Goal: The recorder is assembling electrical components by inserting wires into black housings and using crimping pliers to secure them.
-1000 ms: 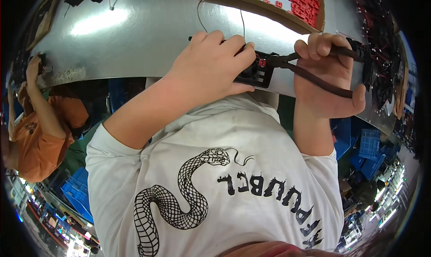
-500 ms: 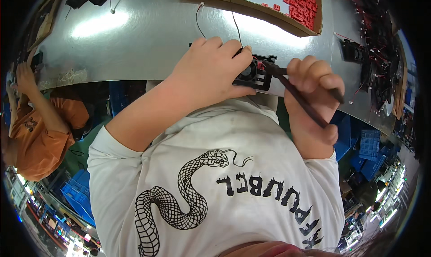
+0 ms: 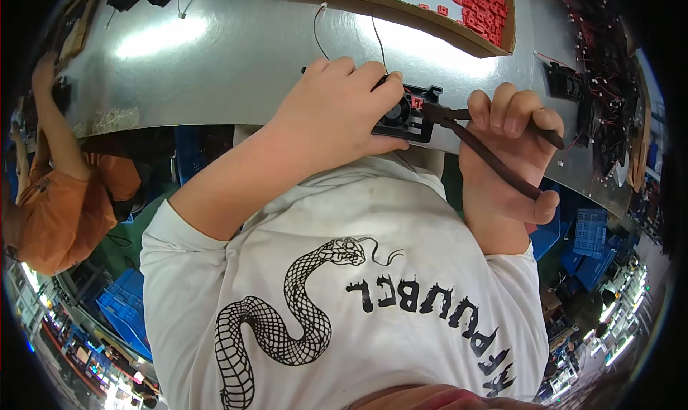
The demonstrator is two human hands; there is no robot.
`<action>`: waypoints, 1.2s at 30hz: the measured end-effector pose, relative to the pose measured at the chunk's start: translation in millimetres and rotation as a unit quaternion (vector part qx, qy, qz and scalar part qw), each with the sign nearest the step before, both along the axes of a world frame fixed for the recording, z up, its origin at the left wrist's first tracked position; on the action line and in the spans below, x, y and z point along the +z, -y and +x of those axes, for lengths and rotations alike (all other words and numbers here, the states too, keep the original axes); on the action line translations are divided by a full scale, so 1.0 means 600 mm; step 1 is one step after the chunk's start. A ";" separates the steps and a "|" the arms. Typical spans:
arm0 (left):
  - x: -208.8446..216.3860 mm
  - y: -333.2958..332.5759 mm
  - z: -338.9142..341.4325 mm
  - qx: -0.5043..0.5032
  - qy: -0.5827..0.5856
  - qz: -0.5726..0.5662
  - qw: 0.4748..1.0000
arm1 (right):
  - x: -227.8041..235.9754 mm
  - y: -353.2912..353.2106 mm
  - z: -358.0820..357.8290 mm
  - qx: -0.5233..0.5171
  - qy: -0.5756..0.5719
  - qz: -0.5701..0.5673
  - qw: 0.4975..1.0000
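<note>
Pliers (image 3: 494,158) and my right hand (image 3: 512,146) have shifted slightly outward, handles gripped spread, tips at the red piece (image 3: 417,103). My left hand (image 3: 344,98), nearer, holds down the black fan unit (image 3: 398,115), its long axis pointing rightward.

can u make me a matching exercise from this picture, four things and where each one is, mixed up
Things
1. pliers
2. black fan unit
3. small red pieces
4. snake print

Places
a. piled in the cardboard tray
b. on the white shirt
c. in the right hand
d. partly covered by the left hand

Pairs: 1-c, 2-d, 3-a, 4-b
</note>
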State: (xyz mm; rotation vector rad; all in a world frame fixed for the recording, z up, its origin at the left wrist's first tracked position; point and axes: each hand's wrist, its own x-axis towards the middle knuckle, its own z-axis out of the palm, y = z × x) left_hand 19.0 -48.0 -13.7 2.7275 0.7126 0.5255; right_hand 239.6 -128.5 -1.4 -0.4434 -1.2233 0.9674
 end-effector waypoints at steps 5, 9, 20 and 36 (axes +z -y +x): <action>0.001 0.000 0.000 0.003 -0.001 -0.002 1.000 | 0.003 0.000 -0.016 -0.045 -0.036 -0.055 0.997; 0.005 0.002 0.003 -0.001 -0.014 0.008 1.000 | -0.011 -0.006 0.005 -0.009 -0.054 -0.001 0.998; 0.012 -0.040 -0.026 0.010 -0.003 0.011 1.000 | 0.013 -0.010 0.051 -0.181 -0.009 0.057 0.982; 0.034 -0.250 -0.210 0.317 -0.053 0.218 0.921 | 0.018 -0.005 0.415 -0.494 0.577 -0.476 0.443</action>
